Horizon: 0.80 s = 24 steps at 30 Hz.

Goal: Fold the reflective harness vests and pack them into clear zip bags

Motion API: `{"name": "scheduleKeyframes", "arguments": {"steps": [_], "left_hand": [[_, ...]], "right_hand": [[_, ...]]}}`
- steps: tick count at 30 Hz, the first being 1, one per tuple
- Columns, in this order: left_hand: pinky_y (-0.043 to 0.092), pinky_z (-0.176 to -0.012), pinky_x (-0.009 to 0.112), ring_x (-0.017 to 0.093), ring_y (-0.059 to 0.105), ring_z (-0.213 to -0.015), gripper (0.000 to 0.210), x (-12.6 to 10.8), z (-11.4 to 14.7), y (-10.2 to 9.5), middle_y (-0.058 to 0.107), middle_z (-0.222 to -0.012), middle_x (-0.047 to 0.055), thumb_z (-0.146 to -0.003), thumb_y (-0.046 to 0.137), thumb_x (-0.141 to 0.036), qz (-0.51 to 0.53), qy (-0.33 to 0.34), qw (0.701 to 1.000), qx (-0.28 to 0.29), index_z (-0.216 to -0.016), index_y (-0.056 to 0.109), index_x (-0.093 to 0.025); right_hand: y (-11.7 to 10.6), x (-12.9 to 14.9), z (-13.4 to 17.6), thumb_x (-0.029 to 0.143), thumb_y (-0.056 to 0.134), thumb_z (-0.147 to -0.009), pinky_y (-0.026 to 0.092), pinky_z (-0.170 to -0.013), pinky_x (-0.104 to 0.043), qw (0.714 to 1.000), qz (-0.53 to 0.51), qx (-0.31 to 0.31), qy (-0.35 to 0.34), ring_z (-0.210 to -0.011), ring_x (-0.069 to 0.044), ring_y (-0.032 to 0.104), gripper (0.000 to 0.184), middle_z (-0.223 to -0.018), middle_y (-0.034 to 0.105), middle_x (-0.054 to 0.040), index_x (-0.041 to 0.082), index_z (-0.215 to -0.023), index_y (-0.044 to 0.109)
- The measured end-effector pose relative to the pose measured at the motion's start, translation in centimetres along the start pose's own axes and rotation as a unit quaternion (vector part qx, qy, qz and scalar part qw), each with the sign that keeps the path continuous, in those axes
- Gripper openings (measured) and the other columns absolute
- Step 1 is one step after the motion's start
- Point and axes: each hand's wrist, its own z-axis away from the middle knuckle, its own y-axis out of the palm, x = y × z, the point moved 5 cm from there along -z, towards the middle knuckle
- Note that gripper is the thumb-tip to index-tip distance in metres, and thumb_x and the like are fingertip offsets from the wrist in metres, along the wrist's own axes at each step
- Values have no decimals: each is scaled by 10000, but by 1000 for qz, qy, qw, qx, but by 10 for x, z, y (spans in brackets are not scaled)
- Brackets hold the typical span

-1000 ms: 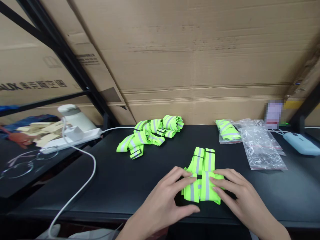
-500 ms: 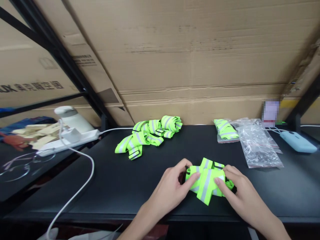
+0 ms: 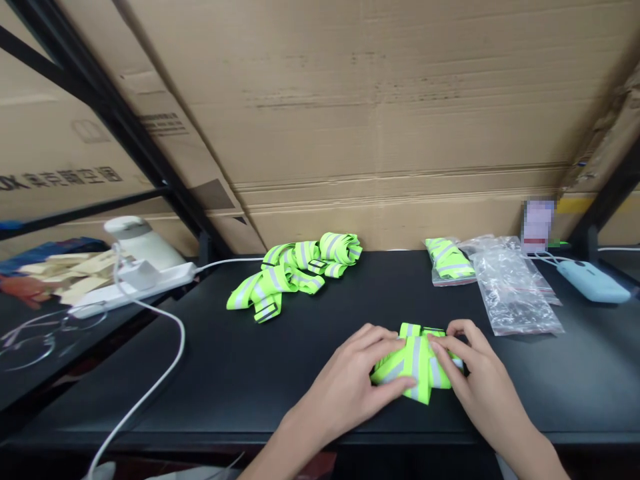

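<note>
A folded bundle of neon-green reflective straps (image 3: 416, 360) lies near the front of the black table, with grey stripes and a dark buckle at its far edge. My left hand (image 3: 357, 373) grips its left side, thumb across the near part and fingers over the top. On the right side, the fingers and thumb of my right hand (image 3: 473, 370) press and pinch the straps. Parts of the bundle are hidden beneath both hands. Farther back on the left sit more loosely rolled reflective straps (image 3: 280, 280) with black buckles.
Clear plastic bags (image 3: 515, 293) lie at the right, beside a bagged green strap bundle (image 3: 451, 259). A light-blue power bank (image 3: 593, 280) is farther right. On the left are a white power strip (image 3: 165, 279), a bottle (image 3: 145, 243) and a looping white cable (image 3: 183, 340). Cardboard (image 3: 380, 133) stands behind.
My left hand has moved right and further over the bundle, its fingers now flatter on top. The bundle is more compact, and its front strap end has shifted slightly right.
</note>
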Motion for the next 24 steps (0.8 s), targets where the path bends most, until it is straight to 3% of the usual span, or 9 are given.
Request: {"name": "scheduleKeyframes", "arguments": {"steps": [3, 6, 10, 11, 14, 16, 19, 22, 24], "left_hand": [[522, -951, 392, 261, 592, -1092, 595, 0, 6, 3, 655, -1229, 69, -764, 850, -400, -23, -13, 999, 32, -1296, 633, -249], [538, -929, 386, 252, 603, -1060, 521, 0, 7, 5, 664, -1195, 67, -792, 832, -342, -39, -19, 999, 29, -1268, 646, -241], [543, -924, 407, 269, 615, -1038, 448, -3, 3, 7, 689, -1138, 84, -839, 782, -376, -64, -6, 997, 35, -1236, 658, -213], [535, -938, 420, 275, 620, -1033, 429, -5, 2, 6, 696, -1122, 91, -857, 759, -383, -70, -2, 997, 39, -1234, 658, -204], [516, -962, 425, 266, 644, -992, 355, -9, -3, 3, 719, -1061, 86, -912, 681, -376, -67, 4, 996, 52, -1218, 662, -198], [523, -937, 397, 247, 656, -969, 310, -10, -7, -1, 727, -1037, 65, -931, 648, -375, -54, 0, 997, 56, -1191, 668, -208], [531, -921, 365, 233, 659, -1009, 300, -8, -11, -5, 711, -1092, 53, -946, 623, -394, -44, -4, 998, 46, -1189, 648, -219], [533, -923, 373, 260, 641, -1077, 510, -7, -14, -5, 672, -1185, 81, -877, 701, -506, -55, 11, 998, 34, -1275, 575, -211], [543, -853, 360, 259, 651, -1009, 575, -8, -19, -7, 670, -1139, 93, -853, 710, -561, -69, 36, 997, 22, -1268, 566, -190]], "right_hand": [[-3, -3, 1, 354, 439, -1040, 578, -850, -397, 1000, 25, 16, -10, -1105, -273, 650, 310, -1261, 600, -119, 271, -1107, 730], [-6, 4, 4, 408, 525, -1002, 551, -974, -449, 997, 30, 62, -40, -1216, -295, 625, 327, -1355, 621, -103, 282, -1265, 674], [-4, 12, 8, 581, 775, -762, 489, -1061, -541, 993, 46, 92, -63, -1306, -381, 554, 795, -1432, 579, -160, 208, -1423, 541], [-3, 12, 8, 557, 792, -750, 489, -1060, -544, 992, 51, 89, -67, -1304, -384, 554, 812, -1424, 584, -167, 192, -1425, 529], [1, 11, 2, 332, 686, -888, 531, -1004, -501, 991, 56, 83, -86, -1239, -329, 596, 548, -1350, 629, -137, 211, -1397, 524], [2, 11, -4, 233, 607, -931, 557, -951, -472, 990, 54, 82, -102, -1161, -301, 629, 469, -1288, 654, -115, 233, -1391, 519], [-1, 9, -12, 211, 602, -925, 575, -901, -461, 990, 51, 77, -109, -1079, -294, 651, 514, -1228, 675, -103, 245, -1425, 487], [-6, 10, -17, 227, 592, -932, 587, -855, -457, 993, 34, 71, -91, -1044, -292, 670, 560, -1223, 684, -101, 261, -1470, 442], [-9, 11, -20, 276, 593, -946, 588, -843, -452, 995, 6, 77, -69, -1019, -287, 688, 557, -1223, 692, -106, 266, -1480, 435]]}}
